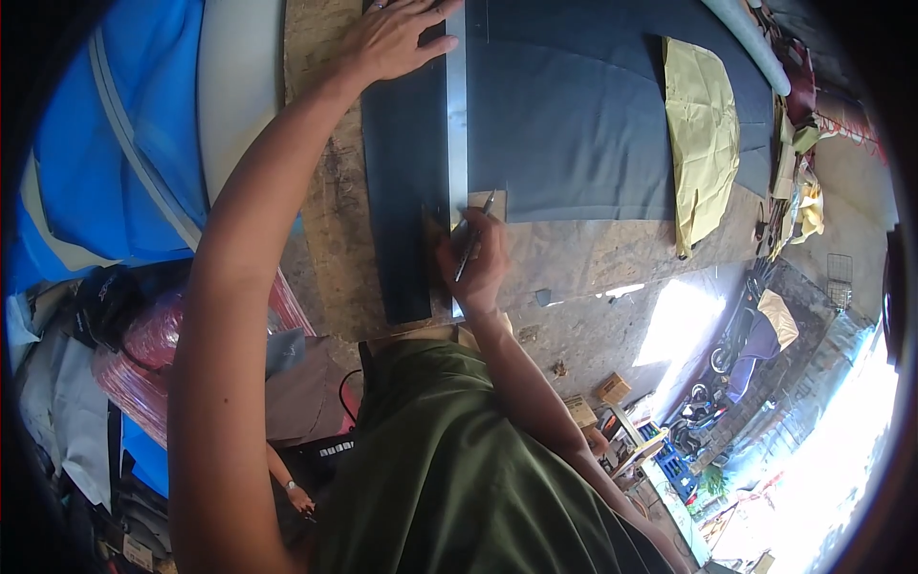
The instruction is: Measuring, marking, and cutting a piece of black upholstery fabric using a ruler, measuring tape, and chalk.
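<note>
A long metal straightedge point(457, 124) lies across a dark sheet of material point(574, 134), running from the far edge toward my body. My left hand point(397, 40) rests at its far part, fingers spread and pressing beside and onto the metal. Close to the near end, my right hand point(480, 256) is closed around a slim pen point(491, 203), which slants upward out of the grip. Its lower tip is partly hidden by the fingers. A strip of the dark material point(402, 182) extends left of the straightedge, down to the table's near edge.
The sheet lies on a worn wooden table point(593, 253). A creased yellow paper piece point(703, 134) is on its right part. Blue material point(153, 124) and a pale roll point(239, 86) flank the left. Another person's hand with a wristwatch point(298, 497) shows at lower left.
</note>
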Motion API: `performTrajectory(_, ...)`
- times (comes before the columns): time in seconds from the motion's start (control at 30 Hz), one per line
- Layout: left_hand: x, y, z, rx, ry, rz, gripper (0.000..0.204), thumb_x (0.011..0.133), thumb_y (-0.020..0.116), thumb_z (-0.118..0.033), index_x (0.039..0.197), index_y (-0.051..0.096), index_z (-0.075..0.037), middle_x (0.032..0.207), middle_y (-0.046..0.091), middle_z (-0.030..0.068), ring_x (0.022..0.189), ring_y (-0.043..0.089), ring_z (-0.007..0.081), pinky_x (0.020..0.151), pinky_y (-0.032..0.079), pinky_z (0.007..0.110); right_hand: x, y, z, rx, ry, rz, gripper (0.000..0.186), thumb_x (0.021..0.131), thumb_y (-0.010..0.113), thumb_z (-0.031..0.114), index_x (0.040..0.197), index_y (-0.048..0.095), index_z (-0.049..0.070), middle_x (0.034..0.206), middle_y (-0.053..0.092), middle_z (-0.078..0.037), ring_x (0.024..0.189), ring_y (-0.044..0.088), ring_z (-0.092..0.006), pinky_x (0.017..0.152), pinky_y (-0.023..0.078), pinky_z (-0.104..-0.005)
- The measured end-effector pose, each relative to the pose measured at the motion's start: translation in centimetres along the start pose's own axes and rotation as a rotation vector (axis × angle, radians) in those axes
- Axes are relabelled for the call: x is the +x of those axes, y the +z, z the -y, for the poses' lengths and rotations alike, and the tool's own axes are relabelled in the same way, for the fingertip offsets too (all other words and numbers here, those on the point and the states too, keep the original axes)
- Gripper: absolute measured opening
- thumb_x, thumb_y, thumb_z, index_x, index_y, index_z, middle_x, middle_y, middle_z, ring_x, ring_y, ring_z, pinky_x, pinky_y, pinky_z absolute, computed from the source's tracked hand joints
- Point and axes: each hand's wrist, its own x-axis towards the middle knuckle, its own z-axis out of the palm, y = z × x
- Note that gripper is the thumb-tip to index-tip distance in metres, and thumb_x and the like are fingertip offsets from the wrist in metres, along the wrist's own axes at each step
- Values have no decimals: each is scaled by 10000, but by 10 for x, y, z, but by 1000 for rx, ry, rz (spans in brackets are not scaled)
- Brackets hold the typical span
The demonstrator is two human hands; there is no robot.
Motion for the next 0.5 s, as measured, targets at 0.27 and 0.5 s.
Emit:
performTrajectory(0.27, 0, 3, 6, 95, 54, -85, 687, 976, 625, -398, 1573, 468, -96, 1621, 469, 189, 1566, 350, 346, 1296, 196, 576, 0, -1, -2, 0, -18, 17, 552, 769, 751, 71, 1302, 607, 83, 1209, 648, -157, 1003, 659, -367, 839, 549, -416)
performTrajectory(0.5, 1, 4, 8, 12, 66, -58, 692, 968, 630, -395, 1569, 471, -92, 1618, 472, 192, 1564, 353, 350, 1295, 196, 577, 0, -3, -1, 22, 21, 36, 550, 770, 750, 74, 1301, 607, 83, 1192, 653, -151, 1004, 656, -363, 843, 547, -417)
